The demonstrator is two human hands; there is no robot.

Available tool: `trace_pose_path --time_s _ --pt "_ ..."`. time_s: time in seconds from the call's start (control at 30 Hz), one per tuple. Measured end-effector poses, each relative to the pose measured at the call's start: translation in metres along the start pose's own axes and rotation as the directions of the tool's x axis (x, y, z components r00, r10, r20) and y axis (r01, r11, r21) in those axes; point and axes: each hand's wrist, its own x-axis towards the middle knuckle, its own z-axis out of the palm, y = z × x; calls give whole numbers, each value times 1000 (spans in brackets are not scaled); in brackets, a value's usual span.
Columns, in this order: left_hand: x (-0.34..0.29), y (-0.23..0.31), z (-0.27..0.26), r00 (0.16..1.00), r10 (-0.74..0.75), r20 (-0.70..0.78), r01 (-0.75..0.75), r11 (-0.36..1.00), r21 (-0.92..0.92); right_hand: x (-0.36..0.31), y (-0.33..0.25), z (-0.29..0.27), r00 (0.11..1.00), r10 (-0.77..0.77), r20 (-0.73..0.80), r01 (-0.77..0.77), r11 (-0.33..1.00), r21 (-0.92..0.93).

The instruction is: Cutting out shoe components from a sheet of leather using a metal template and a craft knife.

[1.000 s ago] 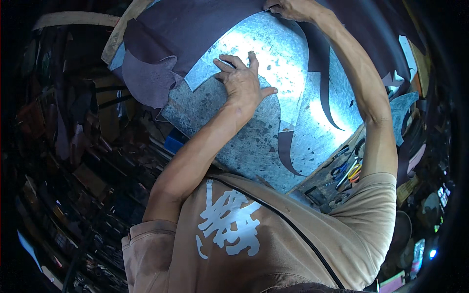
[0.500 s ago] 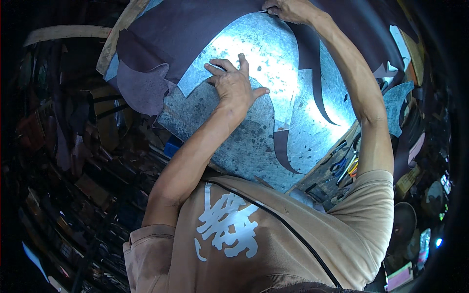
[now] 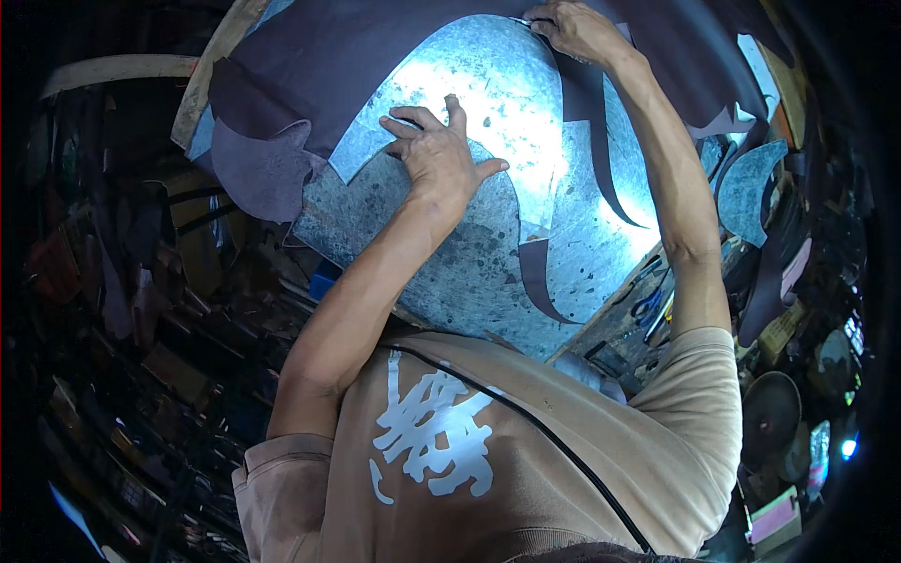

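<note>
My left hand (image 3: 434,159) lies with its fingers spread on a curved, mottled grey template (image 3: 511,103), holding it down. The template rests on dark brown leather (image 3: 319,70) and a speckled grey metal work surface (image 3: 422,272). At the template's far curved edge, my right hand (image 3: 577,33) is closed round a small tool with a thin pale tip; the fingers hide most of it. A tapering leather strip (image 3: 601,150) curves down on the template's right side. Another pointed leather strip (image 3: 540,281) sticks out below its lower end.
A leather flap (image 3: 258,169) hangs over the surface's left side. Blue-handled scissors (image 3: 646,302) and other tools lie along the right wooden edge. A curved grey piece (image 3: 751,192) sits farther right. Cluttered shelves fill the dark left side.
My right hand has shifted a little right and nearer along the template's far edge, and the thin tip now shows. My left hand stays spread on the template. The view has shifted slightly.
</note>
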Motion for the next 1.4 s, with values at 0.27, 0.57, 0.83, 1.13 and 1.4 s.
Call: trace_pose_path --time_s 0.27,0.57,0.83,1.13,1.4 --pt "1 4 0 1000 22 1 -22 1000 20 -34 15 21 990 100 -96 -94 993 65" --pt "0 2 -1 997 -13 75 18 997 -75 -82 -7 42 937 305 -169 -257 932 256" --pt "0 5 -3 1000 14 6 -14 998 63 -146 -59 62 793 591 -149 -420 707 569" --pt "11 31 4 710 648 -276 -644 756 121 -151 -56 66 755 645 -120 -454 645 615" --pt "-1 46 -13 757 637 -148 -636 769 56 -154 -52 74 737 676 -2 -463 507 727"
